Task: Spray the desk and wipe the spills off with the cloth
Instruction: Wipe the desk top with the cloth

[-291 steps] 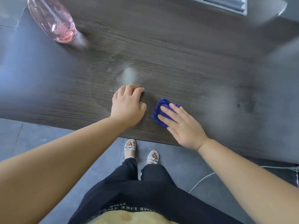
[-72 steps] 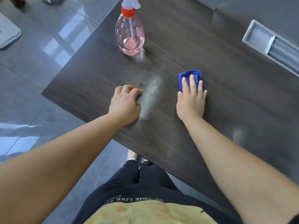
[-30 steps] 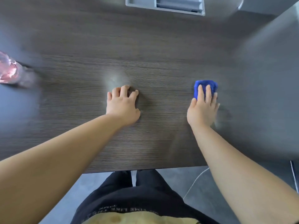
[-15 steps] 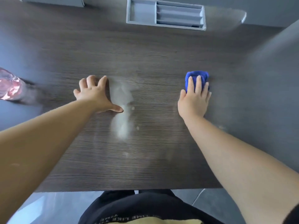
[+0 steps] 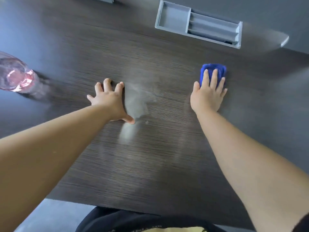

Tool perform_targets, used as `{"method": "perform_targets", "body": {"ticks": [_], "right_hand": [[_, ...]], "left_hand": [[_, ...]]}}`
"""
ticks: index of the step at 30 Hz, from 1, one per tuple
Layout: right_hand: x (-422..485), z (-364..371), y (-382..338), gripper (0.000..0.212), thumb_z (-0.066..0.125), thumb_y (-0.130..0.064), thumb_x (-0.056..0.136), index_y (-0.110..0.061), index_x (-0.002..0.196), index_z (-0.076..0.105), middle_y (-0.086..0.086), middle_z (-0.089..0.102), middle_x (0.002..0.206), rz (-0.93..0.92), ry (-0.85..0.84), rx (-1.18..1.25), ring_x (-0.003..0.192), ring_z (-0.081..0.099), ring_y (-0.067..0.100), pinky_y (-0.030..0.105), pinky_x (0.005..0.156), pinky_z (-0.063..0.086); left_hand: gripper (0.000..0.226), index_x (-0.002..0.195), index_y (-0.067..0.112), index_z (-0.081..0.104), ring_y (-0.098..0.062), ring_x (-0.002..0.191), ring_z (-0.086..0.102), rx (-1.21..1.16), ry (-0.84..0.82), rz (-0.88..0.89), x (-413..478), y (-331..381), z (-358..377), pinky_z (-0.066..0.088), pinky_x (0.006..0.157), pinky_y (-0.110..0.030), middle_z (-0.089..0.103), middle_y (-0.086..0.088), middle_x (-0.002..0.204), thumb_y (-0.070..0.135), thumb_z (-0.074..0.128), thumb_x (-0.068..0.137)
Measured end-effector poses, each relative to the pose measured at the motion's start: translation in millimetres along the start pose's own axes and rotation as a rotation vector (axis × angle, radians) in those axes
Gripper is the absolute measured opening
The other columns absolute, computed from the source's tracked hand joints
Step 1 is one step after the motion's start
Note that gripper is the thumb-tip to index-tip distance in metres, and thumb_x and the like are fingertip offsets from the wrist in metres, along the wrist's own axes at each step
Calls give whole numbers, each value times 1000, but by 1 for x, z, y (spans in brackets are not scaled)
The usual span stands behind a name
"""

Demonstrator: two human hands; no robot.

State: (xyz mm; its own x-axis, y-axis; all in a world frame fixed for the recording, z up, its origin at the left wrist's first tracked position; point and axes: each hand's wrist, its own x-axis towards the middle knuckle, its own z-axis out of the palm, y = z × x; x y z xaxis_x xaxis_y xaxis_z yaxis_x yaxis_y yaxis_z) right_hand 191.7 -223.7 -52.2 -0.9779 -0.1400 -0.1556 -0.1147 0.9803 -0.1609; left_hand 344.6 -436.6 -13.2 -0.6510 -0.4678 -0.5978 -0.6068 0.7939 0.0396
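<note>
both arms are reaching over the dark wood-grain desk (image 5: 150,164). your right hand (image 5: 208,96) is pressing flat, fingers straight, on the folded blue cloth (image 5: 213,69) — your left hand (image 5: 108,99) is lying open, fingers spread, thumb touching the pale streaky spill (image 5: 133,104). the blurred pink spray bottle (image 5: 15,77) is standing far left, the grey plastic tray (image 5: 197,29) sitting at the back.
</note>
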Motion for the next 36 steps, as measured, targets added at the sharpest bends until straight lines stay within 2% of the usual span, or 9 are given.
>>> {"method": "perform_targets", "body": {"ticks": [2, 7, 9, 14, 16, 22, 28, 34, 36], "right_hand": [[-26, 16, -33, 54, 29, -41, 99, -25, 149, 17, 0, 6, 159, -126, 3, -3, 144, 4, 31, 49, 116, 5], [-43, 23, -28, 51, 30, -37, 93, -23, 142, 39, 3, 32, 151, -892, -101, -115, 138, 28, 35, 56, 107, 26], [-5, 12, -13, 49, 30, -34, 96, -27, 144, 34, 0, 25, 154, -809, -65, -128, 141, 22, 33, 59, 109, 21], [42, 6, -51, 52, 31, -33, 100, -28, 150, 16, -1, 3, 159, -102, 3, -15, 145, 1, 30, 51, 116, 2], [21, 16, -81, 54, 35, -34, 98, -27, 149, 18, 2, 5, 159, -181, -3, -2, 144, 3, 33, 51, 115, 3], [-2, 27, -86, 52, 28, -34, 92, -25, 141, 40, 5, 32, 151, -975, -85, -110, 137, 30, 37, 57, 107, 24], [70, 13, -114, 52, 30, -34, 99, -29, 149, 16, 0, 4, 159, -391, -23, -97, 144, 4, 31, 50, 116, 4], [10, 30, -143, 51, 40, -32, 96, -27, 146, 31, 2, 21, 156, -1060, -114, -135, 142, 18, 34, 53, 111, 12], [44, 23, -141, 49, 36, -31, 98, -31, 147, 26, -2, 16, 157, -1055, -119, -186, 143, 14, 29, 52, 112, 10]], "left_hand": [[134, 146, 31, 10, -34, 136, 8, -14, 2, 0, 1, 1, -1, 27, 104, -63, 6, -5, 148, 62, 84, 38], [135, 147, 31, 8, -35, 139, 4, -15, -11, 2, -2, 0, -2, 25, 106, -63, 2, -6, 151, 62, 84, 39], [135, 147, 32, 7, -35, 139, 2, -20, -12, 6, -2, 0, -2, 23, 107, -63, 0, -6, 151, 61, 84, 41], [135, 148, 31, 6, -36, 140, 0, -18, -24, -2, -2, 1, -4, 21, 108, -64, 0, -6, 152, 61, 83, 42], [135, 147, 31, 7, -35, 140, 3, -15, -20, 4, -3, 1, -5, 22, 108, -63, 2, -6, 152, 63, 83, 41], [135, 148, 32, 5, -34, 140, 3, 4, -10, 6, -3, -1, -3, 23, 109, -61, 1, -5, 153, 66, 80, 41], [134, 147, 31, 5, -35, 140, 1, -9, -13, 13, -3, -1, -3, 24, 108, -62, 2, -6, 153, 66, 81, 42], [134, 148, 31, 4, -34, 141, -2, -15, -25, 1, -2, -1, -4, 21, 110, -60, 0, -5, 155, 65, 80, 42], [135, 148, 31, 3, -35, 141, -3, -8, -31, 0, -2, -1, -5, 22, 109, -60, -2, -5, 155, 66, 80, 43]]}}
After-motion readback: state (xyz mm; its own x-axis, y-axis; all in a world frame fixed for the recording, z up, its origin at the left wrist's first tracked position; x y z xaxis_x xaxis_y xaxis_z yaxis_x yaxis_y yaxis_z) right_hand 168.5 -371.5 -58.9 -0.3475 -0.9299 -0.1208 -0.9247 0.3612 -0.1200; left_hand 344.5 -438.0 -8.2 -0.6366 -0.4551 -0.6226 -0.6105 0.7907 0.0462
